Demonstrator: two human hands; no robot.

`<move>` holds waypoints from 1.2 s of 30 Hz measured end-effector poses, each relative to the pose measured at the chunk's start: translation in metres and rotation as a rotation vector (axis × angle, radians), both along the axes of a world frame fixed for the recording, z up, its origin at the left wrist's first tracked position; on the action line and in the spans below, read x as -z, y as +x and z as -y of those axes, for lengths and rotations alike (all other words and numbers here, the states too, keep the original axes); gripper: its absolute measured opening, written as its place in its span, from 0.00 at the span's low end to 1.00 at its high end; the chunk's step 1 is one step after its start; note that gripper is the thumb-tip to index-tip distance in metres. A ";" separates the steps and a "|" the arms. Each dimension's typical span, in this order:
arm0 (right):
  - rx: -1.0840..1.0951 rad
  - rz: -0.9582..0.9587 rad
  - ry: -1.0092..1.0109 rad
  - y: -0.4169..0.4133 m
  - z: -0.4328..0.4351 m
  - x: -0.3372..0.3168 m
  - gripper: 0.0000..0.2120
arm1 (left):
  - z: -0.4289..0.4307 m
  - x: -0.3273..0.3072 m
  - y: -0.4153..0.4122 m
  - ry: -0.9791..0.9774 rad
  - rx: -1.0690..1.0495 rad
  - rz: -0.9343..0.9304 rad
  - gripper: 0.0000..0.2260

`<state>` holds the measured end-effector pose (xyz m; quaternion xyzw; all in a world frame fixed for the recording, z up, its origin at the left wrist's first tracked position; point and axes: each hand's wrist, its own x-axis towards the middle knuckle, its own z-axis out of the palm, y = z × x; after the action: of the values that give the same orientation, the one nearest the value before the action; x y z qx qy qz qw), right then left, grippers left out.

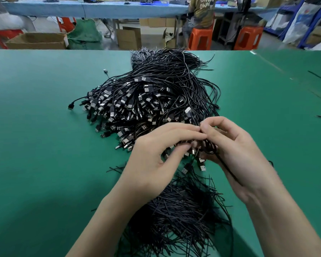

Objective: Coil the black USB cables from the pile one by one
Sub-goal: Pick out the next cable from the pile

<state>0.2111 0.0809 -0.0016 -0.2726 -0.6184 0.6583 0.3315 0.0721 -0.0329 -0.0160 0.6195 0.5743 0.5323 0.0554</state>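
Observation:
A big pile of black USB cables (148, 97) lies mid-table, silver plug ends fanned toward me. Both hands work at its near right edge. My right hand (235, 151) curls round a small coil of one black cable (209, 148), and a strand of it runs down across the palm. My left hand (156, 154) meets it fingertip to fingertip, pinching the same cable beside the coil. One plug (188, 110) sticks up just above my fingers. A heap of short black twist ties (180, 216) lies under my forearms.
The green table mat (44, 145) stretches wide to the left and right. A stray plug (70, 106) pokes out at the pile's left. Loose black strands (319, 76) lie at the far right. Beyond the table edge stand cardboard boxes, orange stools and a seated person.

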 end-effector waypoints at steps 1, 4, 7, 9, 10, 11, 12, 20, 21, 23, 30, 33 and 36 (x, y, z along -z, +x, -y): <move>0.010 0.017 0.007 0.004 -0.004 -0.001 0.02 | -0.001 0.002 0.001 -0.045 0.001 0.006 0.14; 0.127 0.224 0.208 0.019 -0.027 0.006 0.03 | -0.002 0.008 -0.001 -0.160 -0.070 -0.002 0.14; 0.291 0.546 0.454 0.035 -0.050 0.015 0.05 | -0.002 0.014 -0.006 -0.337 -0.129 -0.010 0.12; 0.347 0.734 0.545 0.047 -0.062 0.022 0.06 | -0.003 0.017 -0.008 -0.459 -0.142 -0.075 0.11; 0.347 0.807 0.539 0.052 -0.068 0.026 0.06 | -0.004 0.017 -0.007 -0.512 -0.142 -0.123 0.11; 0.338 0.873 0.515 0.057 -0.074 0.030 0.06 | -0.004 0.017 -0.005 -0.557 -0.149 -0.171 0.11; 0.321 0.934 0.501 0.060 -0.078 0.034 0.05 | -0.005 0.016 -0.003 -0.589 -0.162 -0.212 0.12; 0.301 1.191 0.441 0.084 -0.098 0.042 0.07 | -0.010 0.018 0.010 -0.741 -0.152 -0.353 0.15; 0.300 1.204 0.443 0.084 -0.098 0.041 0.07 | -0.010 0.020 0.011 -0.747 -0.150 -0.359 0.15; 0.299 1.223 0.449 0.084 -0.097 0.039 0.07 | -0.011 0.024 0.011 -0.762 -0.141 -0.356 0.15; 0.328 1.147 0.526 0.076 -0.086 0.024 0.07 | -0.040 0.029 0.003 -0.778 -0.240 -0.442 0.14; 0.233 1.018 0.525 0.060 -0.072 0.017 0.09 | -0.059 0.034 0.008 -0.856 -0.274 -0.502 0.16; 0.078 0.939 0.472 0.044 -0.057 0.017 0.15 | -0.075 0.037 0.011 -0.956 -0.275 -0.559 0.19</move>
<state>0.2546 0.1379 -0.0186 -0.4791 -0.8212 0.2951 0.0954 0.0836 0.0417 -0.0533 0.5624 0.8195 0.0316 0.1057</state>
